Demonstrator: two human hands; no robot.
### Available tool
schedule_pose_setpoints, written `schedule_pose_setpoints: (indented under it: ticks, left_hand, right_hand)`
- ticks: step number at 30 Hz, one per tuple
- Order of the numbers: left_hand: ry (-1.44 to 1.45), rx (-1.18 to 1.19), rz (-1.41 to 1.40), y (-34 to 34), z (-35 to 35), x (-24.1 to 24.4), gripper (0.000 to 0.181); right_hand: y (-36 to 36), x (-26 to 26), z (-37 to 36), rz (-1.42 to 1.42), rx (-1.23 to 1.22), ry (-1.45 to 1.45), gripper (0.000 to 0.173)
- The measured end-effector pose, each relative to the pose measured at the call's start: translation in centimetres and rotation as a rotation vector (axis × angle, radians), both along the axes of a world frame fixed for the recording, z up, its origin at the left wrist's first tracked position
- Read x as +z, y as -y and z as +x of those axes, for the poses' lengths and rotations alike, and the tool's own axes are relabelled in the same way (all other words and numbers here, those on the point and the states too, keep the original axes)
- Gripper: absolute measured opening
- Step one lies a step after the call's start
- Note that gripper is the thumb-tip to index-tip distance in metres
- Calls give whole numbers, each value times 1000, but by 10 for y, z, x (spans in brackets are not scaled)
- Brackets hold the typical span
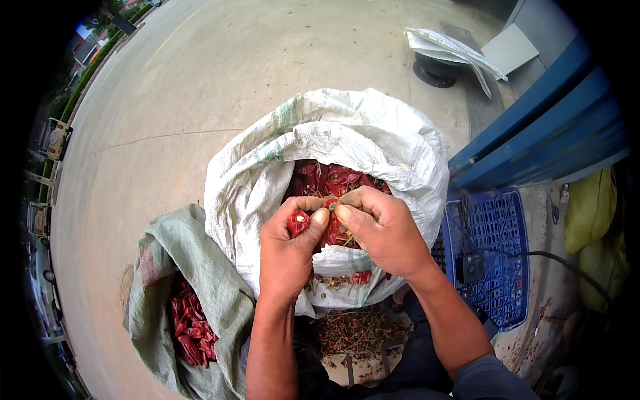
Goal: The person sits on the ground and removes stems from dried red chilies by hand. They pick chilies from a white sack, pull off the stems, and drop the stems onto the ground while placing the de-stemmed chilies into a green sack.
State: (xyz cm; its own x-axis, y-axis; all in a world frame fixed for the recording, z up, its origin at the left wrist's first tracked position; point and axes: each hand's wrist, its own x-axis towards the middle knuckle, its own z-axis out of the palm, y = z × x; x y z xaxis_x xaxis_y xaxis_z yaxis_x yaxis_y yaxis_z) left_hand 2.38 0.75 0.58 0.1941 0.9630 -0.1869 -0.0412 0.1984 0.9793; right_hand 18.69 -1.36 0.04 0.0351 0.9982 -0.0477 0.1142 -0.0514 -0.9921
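Over the mouth of a white woven sack, my two hands meet at the fingertips. My left hand pinches a dried red chili pepper between thumb and forefinger. Another red chili, with a pale spot on its end, is tucked in the curl of the same hand. My right hand grips the greenish stem end of the pinched chili, its thumb and forefinger closed. Below them, a heap of dried red chilies with stem bits fills the sack's opening.
At the left, a grey-green woven sack holds red chilies. Loose stems lie between my legs. A blue plastic crate stands at the right, near a blue panel. White sacking rests on a black stool.
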Motion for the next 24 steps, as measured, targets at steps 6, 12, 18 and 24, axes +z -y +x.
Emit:
schedule_pose_setpoints:
  ticks: [6,12,18,24]
  left_hand:
    - [231,71,-188,-1,6,3,12]
    - [-44,57,44,0,5,-5,10]
    - [-267,94,252,1,8,-15,8]
    - [-154,-36,83,-2,1,-6,8]
  right_hand:
    - [3,-2,1,78,35,16,20]
    - [1,-7,-3,117,-76,94,17]
    - [1,-6,-5,177,-1,251,19]
    - [3,-4,3,-18,109,-48,22]
